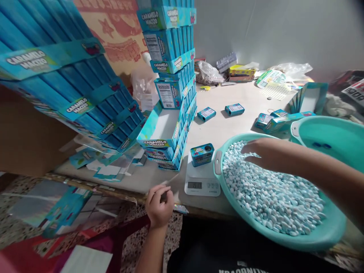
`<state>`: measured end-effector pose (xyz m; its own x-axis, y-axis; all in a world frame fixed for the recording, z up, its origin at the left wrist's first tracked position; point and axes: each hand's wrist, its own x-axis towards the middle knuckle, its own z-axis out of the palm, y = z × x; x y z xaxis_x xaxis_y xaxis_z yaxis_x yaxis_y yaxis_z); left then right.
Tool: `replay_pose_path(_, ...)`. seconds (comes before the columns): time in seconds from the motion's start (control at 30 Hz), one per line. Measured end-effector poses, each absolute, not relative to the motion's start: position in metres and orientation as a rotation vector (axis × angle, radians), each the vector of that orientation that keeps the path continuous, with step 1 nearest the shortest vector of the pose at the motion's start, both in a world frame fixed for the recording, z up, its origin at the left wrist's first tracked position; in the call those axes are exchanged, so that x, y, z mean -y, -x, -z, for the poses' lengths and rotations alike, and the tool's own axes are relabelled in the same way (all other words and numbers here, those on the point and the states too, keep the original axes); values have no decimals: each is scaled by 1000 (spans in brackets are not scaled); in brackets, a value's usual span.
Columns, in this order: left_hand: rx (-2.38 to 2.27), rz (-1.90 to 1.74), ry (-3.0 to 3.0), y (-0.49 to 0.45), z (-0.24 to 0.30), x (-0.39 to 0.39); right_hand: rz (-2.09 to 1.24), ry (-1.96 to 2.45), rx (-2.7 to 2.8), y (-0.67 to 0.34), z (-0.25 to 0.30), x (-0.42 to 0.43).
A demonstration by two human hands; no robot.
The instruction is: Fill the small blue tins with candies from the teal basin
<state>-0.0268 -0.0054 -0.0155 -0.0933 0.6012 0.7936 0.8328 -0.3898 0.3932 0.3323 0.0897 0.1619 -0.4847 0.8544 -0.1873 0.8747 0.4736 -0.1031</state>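
Candies (273, 193), pale blue and white, fill the basin (313, 240) under my right hand (263, 151). Its fingers (245, 149) are loosely spread, palm down, at the far left edge of the heap. I cannot tell whether they touch the top layer or hover just above it, and I see nothing held in them. I judge a shallow scoop with cupped fingers works best here: take few, lift straight up, and keep the hand over the basin so strays fall back in. Just left of those fingers a box (201, 154) stands on the scale (202, 182), top open, so any carry is short and low. My left hand (159, 206) is curled closed at the near bench (227, 121) edge, left of the scale; whether it grips anything I cannot tell. Beyond it rise stacked cartons (170, 76). A second basin (332, 140) sits beyond my right forearm.
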Motion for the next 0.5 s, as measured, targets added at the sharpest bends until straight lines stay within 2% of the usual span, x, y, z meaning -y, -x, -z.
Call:
replay_pose_path(0.2, 1596, 1475, 1926, 25, 14, 4, 770, -1638, -2484, -394, -133, -49)
replay_pose_path(0.5, 1641, 1399, 1903, 22, 10, 3, 978, -2108, -2367, -410, -99, -31)
